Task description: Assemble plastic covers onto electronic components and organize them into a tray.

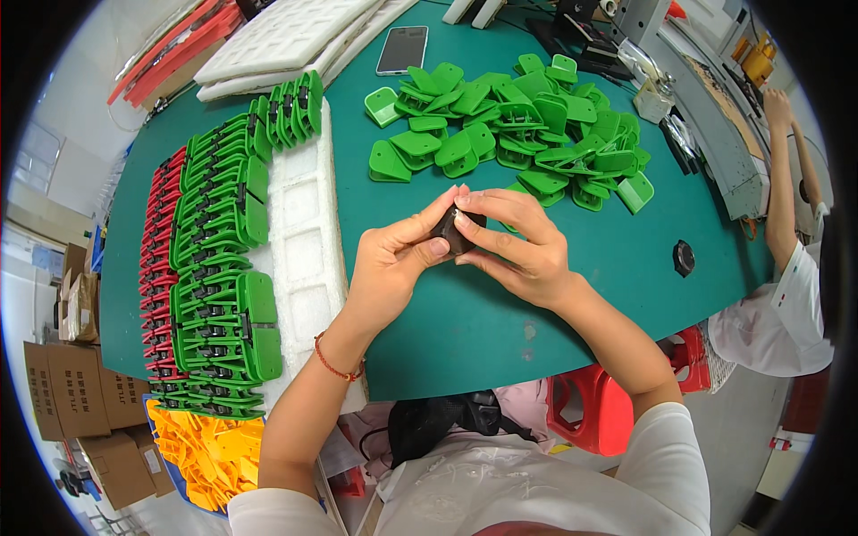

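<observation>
Both hands meet over the green table: the left hand and right hand pinch one small black part between fingertips. At twelve o'clock lies a pile of green plastic pieces; at nine o'clock, stacked green clips on white foam.

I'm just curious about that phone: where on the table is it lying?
In the head view, the phone lies flat at the table's far edge, between the white foam trays and the green parts pile.
</observation>
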Demonstrator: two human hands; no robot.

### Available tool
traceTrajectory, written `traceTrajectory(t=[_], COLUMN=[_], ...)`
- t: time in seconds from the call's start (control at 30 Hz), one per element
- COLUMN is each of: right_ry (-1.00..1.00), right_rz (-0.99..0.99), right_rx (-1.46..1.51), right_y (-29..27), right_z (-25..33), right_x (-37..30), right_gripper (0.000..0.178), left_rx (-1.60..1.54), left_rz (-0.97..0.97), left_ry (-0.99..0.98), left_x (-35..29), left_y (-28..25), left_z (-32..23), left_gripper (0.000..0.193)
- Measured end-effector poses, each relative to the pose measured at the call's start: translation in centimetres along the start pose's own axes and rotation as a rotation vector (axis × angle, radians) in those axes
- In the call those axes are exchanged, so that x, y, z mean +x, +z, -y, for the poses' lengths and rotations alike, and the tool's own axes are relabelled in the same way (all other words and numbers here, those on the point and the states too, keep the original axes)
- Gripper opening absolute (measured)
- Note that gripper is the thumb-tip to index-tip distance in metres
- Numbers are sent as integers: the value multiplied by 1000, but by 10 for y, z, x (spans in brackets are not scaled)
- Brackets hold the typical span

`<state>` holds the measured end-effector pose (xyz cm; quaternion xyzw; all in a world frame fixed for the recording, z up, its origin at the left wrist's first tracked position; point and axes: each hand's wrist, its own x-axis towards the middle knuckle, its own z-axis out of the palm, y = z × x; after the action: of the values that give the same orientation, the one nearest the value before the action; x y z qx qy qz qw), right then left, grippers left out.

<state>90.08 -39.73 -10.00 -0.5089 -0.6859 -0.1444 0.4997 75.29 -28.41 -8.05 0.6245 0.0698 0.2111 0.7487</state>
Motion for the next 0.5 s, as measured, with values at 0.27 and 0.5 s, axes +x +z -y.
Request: traceTrajectory(t=[0.27,0.5], right_ry=[-25,52], right_rz=[25,35], right_rx=[-167,-32], right_y=[-3,-7], right_z=[1,6], right_x=[1,4], right_gripper=[49,43], left_rx=[-41,-111], left_rz=[-1,25], left_ry=[-13,60], left_x=[-1,-1], left_y=[0,5], left_z=[0,-3], left_gripper=[42,43])
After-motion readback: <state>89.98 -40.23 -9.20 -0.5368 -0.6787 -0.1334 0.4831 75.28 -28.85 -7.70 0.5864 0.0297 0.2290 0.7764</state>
